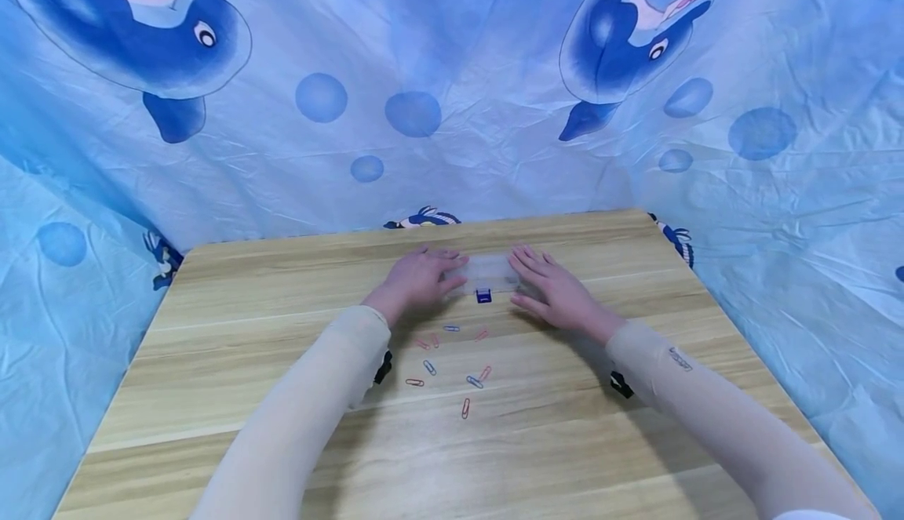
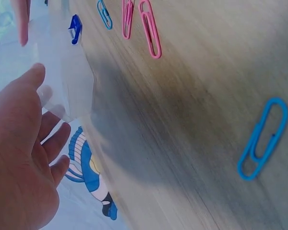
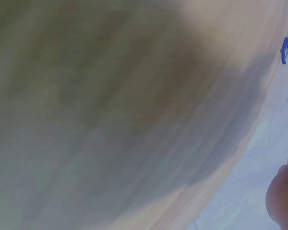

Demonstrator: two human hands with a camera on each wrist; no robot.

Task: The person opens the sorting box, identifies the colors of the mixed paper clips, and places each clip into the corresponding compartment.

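Near the far side of the table is a clear plastic box [image 1: 492, 269] with a dark blue latch [image 1: 483, 296] on its front. My left hand [image 1: 421, 277] is at the box's left end, its fingers reaching along it; in the left wrist view the left hand [image 2: 29, 153] has loosely bent fingers beside the clear wall. At the right end my right hand [image 1: 554, 291] has its fingers extended over the box's edge. Only a small part of the right hand [image 3: 283, 191] shows in the right wrist view. Whether the fingers press on the box cannot be told.
Several red, pink and blue paper clips lie scattered on the wooden table [image 1: 268, 347] in front of the box, among them a blue clip [image 1: 429, 367] and a red clip [image 1: 465, 409]. A blue curtain [image 1: 494, 151] with dolphin prints hangs behind the table and along its sides.
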